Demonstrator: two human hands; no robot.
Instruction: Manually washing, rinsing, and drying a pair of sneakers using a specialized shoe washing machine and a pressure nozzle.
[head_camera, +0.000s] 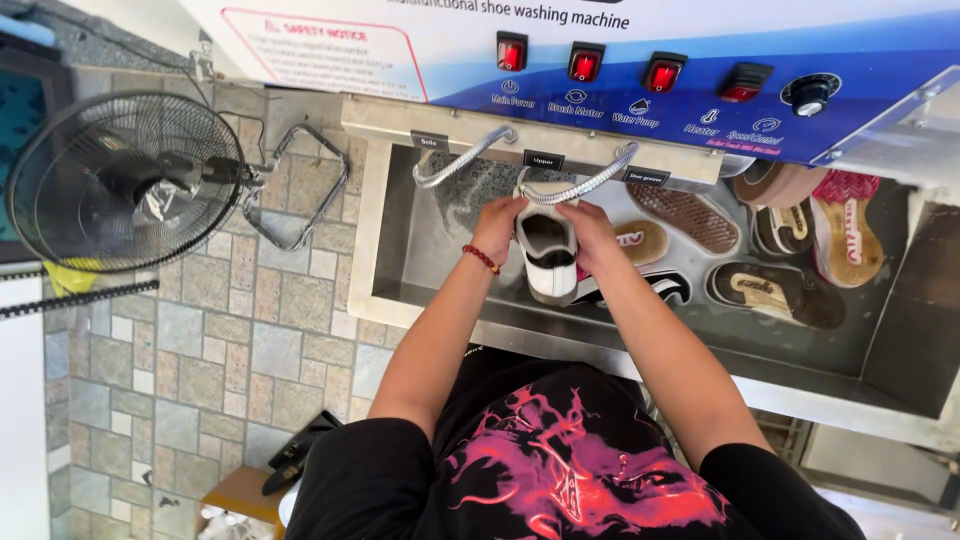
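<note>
A white sneaker (549, 262) with a dark opening is held over the steel wash basin (400, 296), heel towards me. My left hand (497, 226), with a red bead bracelet on its wrist, grips the shoe's left side. My right hand (592, 232) grips its right side. Two flexible metal hoses (590, 182) curve down from the machine's front just above the shoe. Whether water runs from them I cannot tell.
Several other shoes and insoles (780, 290) lie in the basin to the right. The blue and white control panel (650, 75) carries red rocker switches and a dial. A standing fan (125, 180) is on the tiled floor at left. A small wooden stool (240, 495) is below.
</note>
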